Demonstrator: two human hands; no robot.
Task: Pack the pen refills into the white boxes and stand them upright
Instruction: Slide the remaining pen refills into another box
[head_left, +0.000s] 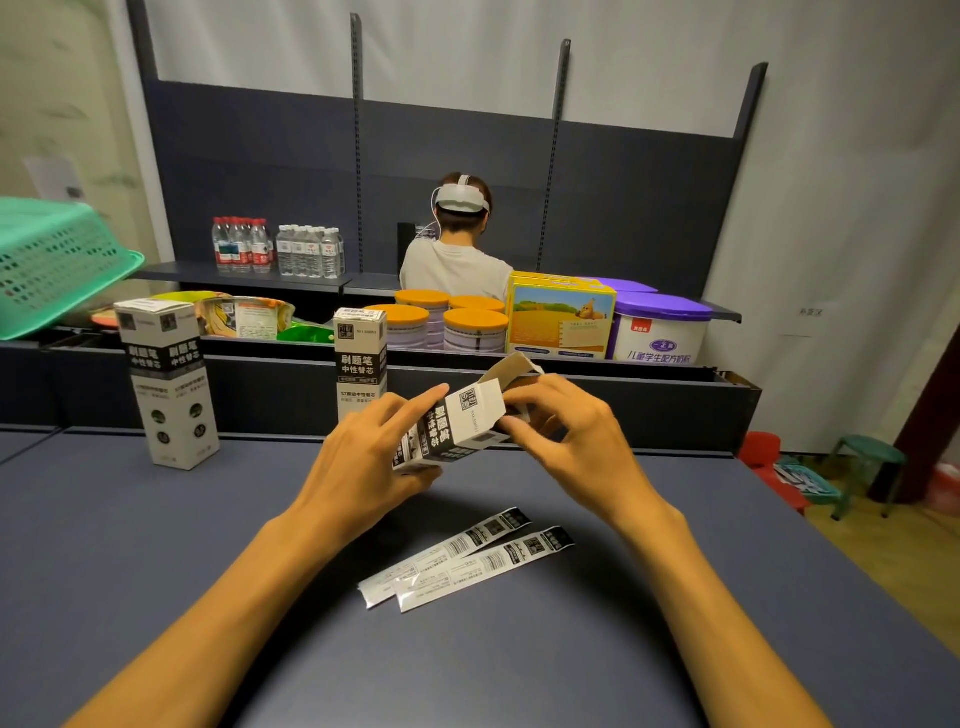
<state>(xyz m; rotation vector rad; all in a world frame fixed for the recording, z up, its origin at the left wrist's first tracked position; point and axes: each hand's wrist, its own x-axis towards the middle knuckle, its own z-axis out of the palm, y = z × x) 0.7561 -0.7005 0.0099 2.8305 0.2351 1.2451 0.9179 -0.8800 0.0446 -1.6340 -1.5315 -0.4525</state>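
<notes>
Both hands are on a white refill box (452, 426) with black bands, held tilted above the dark table (156, 545), its top flap open toward the far right. The left hand (363, 457) wraps around the lower end, and the right hand (566, 441) pinches at the open mouth with fingers curled on the flaps. The print on it reads 刷题笔 中性替芯, plus a square logo and some small code I can't make out. Just nearer than the hands, two flat refill packets (467, 558) lie side by side, white and black with barcodes. Beyond the left hand stands an upright closed box (361, 364) with the same 刷题笔 中性替芯 lettering, and further left a second standing box (169, 384) with its print upside down. Past the right hand sits a purple-lidded tub (660, 330) reading 儿童学生配方奶粉.
</notes>
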